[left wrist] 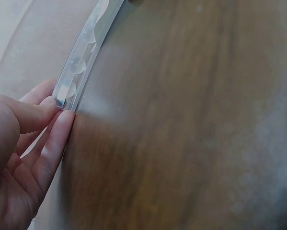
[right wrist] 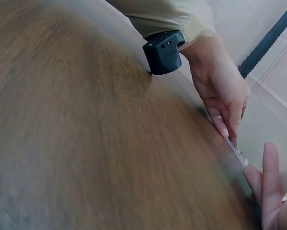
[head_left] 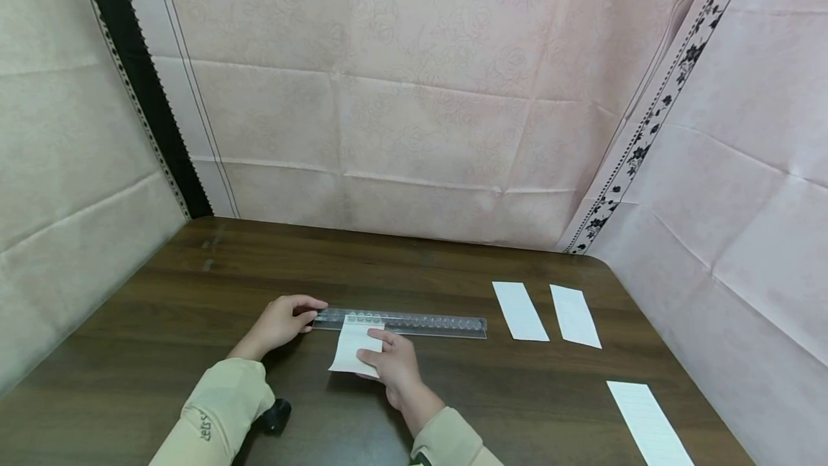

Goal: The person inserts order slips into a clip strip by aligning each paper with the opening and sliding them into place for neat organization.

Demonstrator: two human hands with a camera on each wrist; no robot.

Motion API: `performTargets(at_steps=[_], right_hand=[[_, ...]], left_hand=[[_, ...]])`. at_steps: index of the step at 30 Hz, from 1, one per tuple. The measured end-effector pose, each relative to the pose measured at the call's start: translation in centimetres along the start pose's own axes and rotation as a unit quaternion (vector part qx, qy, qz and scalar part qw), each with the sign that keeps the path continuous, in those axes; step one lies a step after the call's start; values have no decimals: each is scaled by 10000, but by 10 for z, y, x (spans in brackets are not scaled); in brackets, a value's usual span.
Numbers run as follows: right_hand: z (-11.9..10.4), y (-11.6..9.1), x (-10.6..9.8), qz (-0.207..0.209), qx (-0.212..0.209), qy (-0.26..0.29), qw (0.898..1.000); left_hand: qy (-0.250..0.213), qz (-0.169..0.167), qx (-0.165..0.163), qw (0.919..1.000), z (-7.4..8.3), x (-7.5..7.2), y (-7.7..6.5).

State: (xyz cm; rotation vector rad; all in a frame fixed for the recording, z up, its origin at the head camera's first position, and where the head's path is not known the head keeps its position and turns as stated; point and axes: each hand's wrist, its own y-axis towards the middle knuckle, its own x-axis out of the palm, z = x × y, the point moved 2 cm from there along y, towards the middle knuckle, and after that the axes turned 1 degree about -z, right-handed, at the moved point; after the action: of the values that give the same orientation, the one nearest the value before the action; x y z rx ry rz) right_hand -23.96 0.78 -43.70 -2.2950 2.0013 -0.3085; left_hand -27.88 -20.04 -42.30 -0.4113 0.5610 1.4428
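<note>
A clear plastic ruler (head_left: 440,323) with cut-out shapes lies across the wooden table. My left hand (head_left: 282,323) pinches its left end between thumb and fingers; the left wrist view shows the same grip on the ruler's end (left wrist: 76,79). A white paper slip (head_left: 354,348) stands crosswise to the ruler, its far end overlapping it, and the ruler's shapes show over the paper there. My right hand (head_left: 396,365) holds the slip by its right side, thumb and index finger on top, other fingers partly hidden beneath. In the right wrist view my right hand (right wrist: 272,191) is partly cut off.
Two white paper strips, a left one (head_left: 520,311) and a right one (head_left: 576,316), lie beyond the ruler's right end. A third strip (head_left: 650,423) lies nearer on the right. Pale patterned cloth (head_left: 401,106) hangs behind the brown table (head_left: 517,401) and at both sides.
</note>
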Motion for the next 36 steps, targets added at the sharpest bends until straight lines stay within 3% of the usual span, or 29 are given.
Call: performTargets(at_steps=[16,36], right_hand=[[-1,-2,-7,-48,4,23,10000],[-3,-4,-14,-54,-36,-32,10000]], left_hand=[[-5,4,-111,9999,0,1,1],[63,32,40,10000,-2,0,1]])
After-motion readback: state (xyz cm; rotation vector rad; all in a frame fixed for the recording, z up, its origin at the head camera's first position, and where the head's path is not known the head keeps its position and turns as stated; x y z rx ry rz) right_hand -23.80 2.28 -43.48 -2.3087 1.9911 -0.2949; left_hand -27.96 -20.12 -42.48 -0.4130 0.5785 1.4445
